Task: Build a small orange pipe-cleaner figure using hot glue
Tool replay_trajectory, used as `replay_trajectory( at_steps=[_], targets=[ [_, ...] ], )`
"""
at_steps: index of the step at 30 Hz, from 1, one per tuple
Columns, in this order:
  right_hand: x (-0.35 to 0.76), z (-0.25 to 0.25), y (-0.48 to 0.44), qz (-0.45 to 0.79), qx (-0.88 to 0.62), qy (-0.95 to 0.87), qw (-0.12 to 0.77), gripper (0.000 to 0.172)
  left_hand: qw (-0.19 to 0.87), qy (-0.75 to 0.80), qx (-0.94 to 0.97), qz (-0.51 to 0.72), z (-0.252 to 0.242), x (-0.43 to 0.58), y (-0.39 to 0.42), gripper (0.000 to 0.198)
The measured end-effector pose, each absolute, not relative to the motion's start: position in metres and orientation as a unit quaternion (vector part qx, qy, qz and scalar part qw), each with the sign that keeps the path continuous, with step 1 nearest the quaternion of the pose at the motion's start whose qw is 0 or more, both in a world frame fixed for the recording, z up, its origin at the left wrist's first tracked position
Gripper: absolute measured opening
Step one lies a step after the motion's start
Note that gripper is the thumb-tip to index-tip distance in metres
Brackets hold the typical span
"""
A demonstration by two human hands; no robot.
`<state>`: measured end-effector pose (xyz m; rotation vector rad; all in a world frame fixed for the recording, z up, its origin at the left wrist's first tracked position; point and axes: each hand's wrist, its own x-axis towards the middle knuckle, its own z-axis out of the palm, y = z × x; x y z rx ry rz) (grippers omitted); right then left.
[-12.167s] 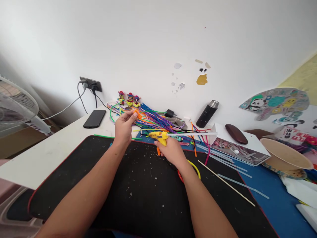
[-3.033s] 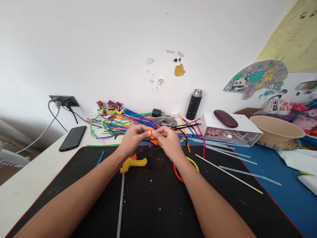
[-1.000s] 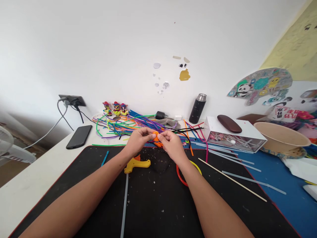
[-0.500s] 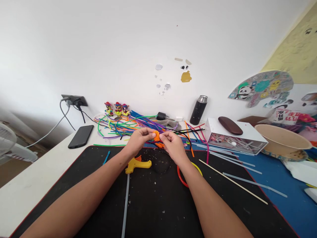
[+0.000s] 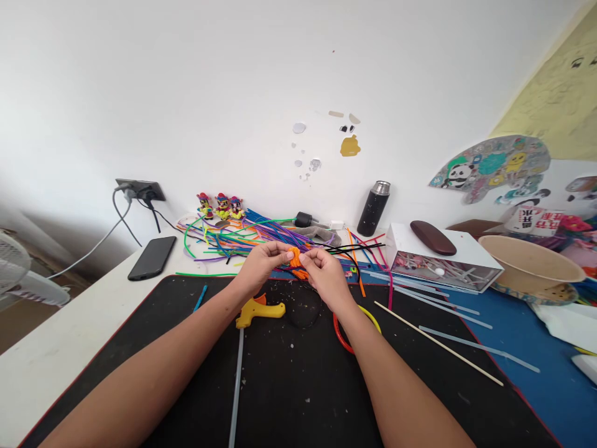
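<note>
We hold one orange piece (image 5: 295,256) between two hands, near the far edge of one black mat (image 5: 293,379). Thumb and fingers of our left hand (image 5: 259,267) pinch its left side; those of our right hand (image 5: 325,274), its right. We count one yellow glue gun (image 5: 262,310), one wooden stick (image 5: 438,343), three figurines (image 5: 222,206), one phone (image 5: 152,257), one bottle (image 5: 373,210).

Left hand (image 5: 260,267) pinches; right hand (image 5: 325,277) apparently too.
</note>
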<state>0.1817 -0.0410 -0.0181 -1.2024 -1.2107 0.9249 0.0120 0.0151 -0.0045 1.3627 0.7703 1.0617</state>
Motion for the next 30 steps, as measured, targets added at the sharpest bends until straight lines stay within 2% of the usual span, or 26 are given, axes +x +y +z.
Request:
replay_trajectory(
  at_steps=[10,21,30],
  targets=[
    [0.18,-0.02,-0.041,0.403,-0.508,-0.523,0.554,0.037,0.596,0.324,0.588,0.44,-0.003,0.013,0.013,0.04],
    [0.186,-0.013,-0.042,0.379,-0.487,-0.539,0.573,0.04,0.647,0.336,0.5,0.467,-0.009,0.008,0.023,0.035],
    [0.18,-0.01,-0.048,0.363,-0.486,-0.611,0.508,0.062,0.666,0.343,0.468,0.469,-0.005,0.006,0.024,0.046]
  ],
)
